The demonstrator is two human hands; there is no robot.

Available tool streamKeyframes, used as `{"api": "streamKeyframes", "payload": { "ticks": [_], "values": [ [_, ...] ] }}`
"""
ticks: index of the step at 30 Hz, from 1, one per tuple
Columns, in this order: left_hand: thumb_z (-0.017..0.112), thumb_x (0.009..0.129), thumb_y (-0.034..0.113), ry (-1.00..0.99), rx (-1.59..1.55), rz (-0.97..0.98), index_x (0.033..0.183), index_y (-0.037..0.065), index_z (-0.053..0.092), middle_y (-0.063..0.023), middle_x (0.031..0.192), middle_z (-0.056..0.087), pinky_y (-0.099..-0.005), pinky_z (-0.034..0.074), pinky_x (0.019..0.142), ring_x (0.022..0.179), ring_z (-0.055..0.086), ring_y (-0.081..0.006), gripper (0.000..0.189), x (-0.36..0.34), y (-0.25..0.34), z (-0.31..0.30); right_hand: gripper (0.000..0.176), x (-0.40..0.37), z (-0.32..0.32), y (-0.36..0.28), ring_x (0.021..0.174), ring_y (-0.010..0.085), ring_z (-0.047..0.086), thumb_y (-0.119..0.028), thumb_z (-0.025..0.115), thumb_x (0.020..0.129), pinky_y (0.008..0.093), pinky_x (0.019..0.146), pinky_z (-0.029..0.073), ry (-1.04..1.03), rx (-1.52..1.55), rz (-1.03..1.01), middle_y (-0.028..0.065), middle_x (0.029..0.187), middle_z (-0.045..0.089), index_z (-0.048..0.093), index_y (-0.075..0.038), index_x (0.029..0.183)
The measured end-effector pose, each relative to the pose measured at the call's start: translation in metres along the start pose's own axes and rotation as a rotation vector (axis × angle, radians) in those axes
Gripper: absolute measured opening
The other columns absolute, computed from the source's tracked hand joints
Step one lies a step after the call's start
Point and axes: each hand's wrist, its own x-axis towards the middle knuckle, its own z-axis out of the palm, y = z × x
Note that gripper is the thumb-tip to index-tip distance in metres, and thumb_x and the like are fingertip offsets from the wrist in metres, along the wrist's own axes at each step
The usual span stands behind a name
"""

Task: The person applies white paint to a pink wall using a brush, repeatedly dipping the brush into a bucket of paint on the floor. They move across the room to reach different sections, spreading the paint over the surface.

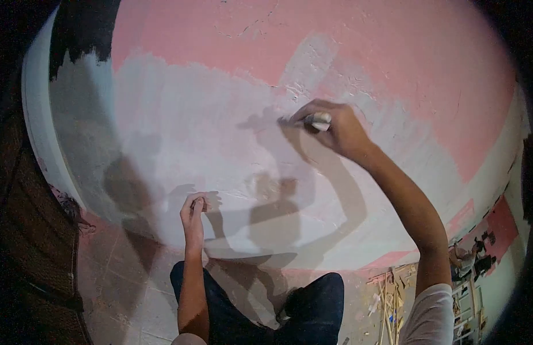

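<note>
Two bare hands at a part-pink, part-pale wall, the right one grasping a small tool.

Clock directions are taken from the middle of the view. At 2 o'clock, the right hand [340, 131] is bent at the wrist, its fingers closed around a pale tool [319, 121]. The tool lies between 1 and 2 o'clock, in front of the wall [180, 126]; its exact type is hard to make out, and so is whether its tip touches the surface. At 8 o'clock, the left hand [194, 207] is raised near the wall, fingers curled; whether anything is in its grip, I cannot tell.

The wall is pink from 11 round to 3 o'clock and whitish-grey lower down, with a pale streak reaching up near 12. A black patch [82, 29] sits at 10 o'clock. Shadows of the arms fall across the pale part. At 6 o'clock are the wearer's legs [232, 305] in dark trousers, with tiled floor [125, 293] towards 7. Between 4 and 5 lie wood scraps [390, 296], near a ladder [466, 307].
</note>
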Motion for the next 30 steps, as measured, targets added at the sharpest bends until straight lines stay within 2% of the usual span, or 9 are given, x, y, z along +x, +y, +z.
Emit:
{"api": "streamKeyframes", "payload": {
  "ticks": [7,10,12,14,19,20,26,29,30],
  "values": [
    [0.054,0.104,0.019,0.0,0.01,0.001,0.108,0.002,0.068,-0.0018,0.09,0.063,-0.0294,0.047,0.08,0.085,0.058,-0.0128,0.023,0.001,-0.002,0.001,0.024,0.034,-0.083,0.023,0.098,0.0272,0.073,-0.002,0.075,0.084,0.035,0.08,0.06,0.512,-0.63,-0.101,0.0102,0.11,0.072,0.073,-0.008,0.107],
    [0.054,0.104,0.02,0.011,0.012,-0.022,0.108,0.001,0.067,-0.0021,0.091,0.063,-0.0293,0.047,0.08,0.085,0.058,-0.0128,0.023,0.0,-0.001,0.002,0.029,0.022,-0.059,0.028,0.097,0.0277,0.072,-0.001,0.076,0.082,0.0354,0.08,0.061,0.436,-0.598,-0.077,0.0105,0.113,0.071,0.073,-0.009,0.11],
    [0.054,0.104,0.02,0.018,0.014,-0.041,0.109,0.001,0.067,-0.0023,0.091,0.063,-0.0293,0.048,0.079,0.085,0.058,-0.0127,0.023,-0.001,0.001,0.003,0.043,0.002,-0.017,0.042,0.095,0.0295,0.072,0.001,0.072,0.078,0.0371,0.077,0.06,0.2,-0.584,-0.166,0.0098,0.116,0.07,0.071,-0.014,0.118],
    [0.053,0.104,0.02,0.023,0.023,-0.055,0.109,0.001,0.067,-0.0024,0.09,0.063,-0.0293,0.048,0.079,0.085,0.058,-0.0127,0.024,-0.001,0.002,0.005,0.029,-0.006,0.005,0.005,0.092,0.0317,0.071,-0.01,0.067,0.087,0.0432,0.08,0.06,-0.075,-0.326,-0.101,0.013,0.117,0.068,0.068,-0.014,0.115],
    [0.052,0.105,0.021,-0.009,-0.011,0.006,0.109,0.001,0.067,-0.0023,0.09,0.063,-0.0292,0.048,0.078,0.083,0.058,-0.0127,0.024,0.002,-0.01,-0.002,0.027,0.033,-0.018,0.005,0.086,0.0225,0.073,0.004,0.075,0.078,0.0367,0.073,0.06,0.076,-0.009,0.0,0.0097,0.101,0.072,0.072,-0.005,0.103],
    [0.052,0.105,0.021,-0.014,-0.01,0.017,0.109,0.001,0.067,-0.0023,0.09,0.063,-0.0291,0.047,0.078,0.083,0.058,-0.0127,0.024,0.002,-0.01,-0.002,0.011,0.046,-0.034,0.003,0.083,0.0286,0.072,-0.007,0.07,0.082,0.0388,0.074,0.058,0.153,-0.064,-0.016,0.0129,0.088,0.071,0.073,-0.007,0.093],
    [0.051,0.105,0.019,0.012,0.003,-0.007,0.108,0.001,0.067,-0.0018,0.09,0.062,-0.029,0.047,0.079,0.083,0.057,-0.0125,0.023,-0.001,0.003,0.004,0.022,0.08,-0.097,0.014,0.088,0.0333,0.071,-0.007,0.071,0.083,0.0396,0.074,0.058,0.62,-0.651,-0.269,0.0084,0.104,0.071,0.072,-0.015,0.103],
    [0.052,0.104,0.013,0.044,-0.001,-0.007,0.11,0.0,0.067,-0.0022,0.089,0.063,-0.0286,0.047,0.076,0.08,0.056,-0.0114,0.02,-0.004,0.012,0.009,0.028,0.064,-0.041,0.031,0.091,0.0337,0.071,-0.007,0.07,0.081,0.0428,0.078,0.059,0.347,-0.518,-0.146,0.0074,0.111,0.07,0.072,-0.018,0.107],
    [0.053,0.104,0.013,0.038,-0.009,-0.009,0.11,0.0,0.067,-0.0022,0.089,0.063,-0.0285,0.046,0.076,0.08,0.056,-0.0114,0.02,-0.006,0.012,0.01,0.03,0.054,-0.015,0.025,0.097,0.0321,0.071,-0.001,0.072,0.08,0.0385,0.083,0.058,0.205,-0.426,-0.137,0.0108,0.112,0.071,0.072,-0.011,0.109]
  ]
}}
